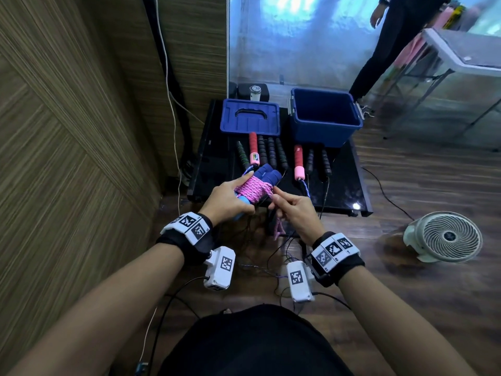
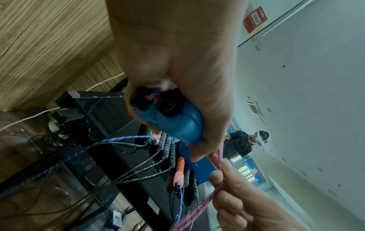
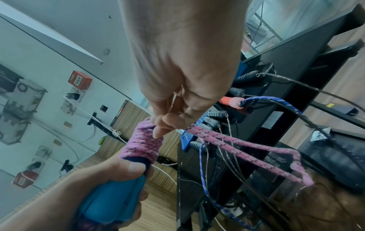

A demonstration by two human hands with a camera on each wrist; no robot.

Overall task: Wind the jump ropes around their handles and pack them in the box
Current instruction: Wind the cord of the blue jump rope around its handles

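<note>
My left hand (image 1: 230,198) grips a pair of blue handles (image 1: 267,177) held side by side, with pink rope (image 1: 253,189) wound in several turns around them. My right hand (image 1: 291,207) pinches the loose pink rope end (image 3: 237,141) just beside the coil, and a short doubled loop hangs below it. In the right wrist view the coil (image 3: 141,147) sits above the left hand's thumb on the light blue handle ends (image 3: 110,201). The open blue box (image 1: 324,115) stands empty at the table's back right, its lid (image 1: 250,116) lying to the left.
Red-and-pink handles (image 1: 298,162) and several black ribbed handles (image 1: 271,153) lie in a row on the low black table (image 1: 349,191), their cords trailing off the front edge. A white fan (image 1: 444,236) sits on the floor at right. A person stands behind the box.
</note>
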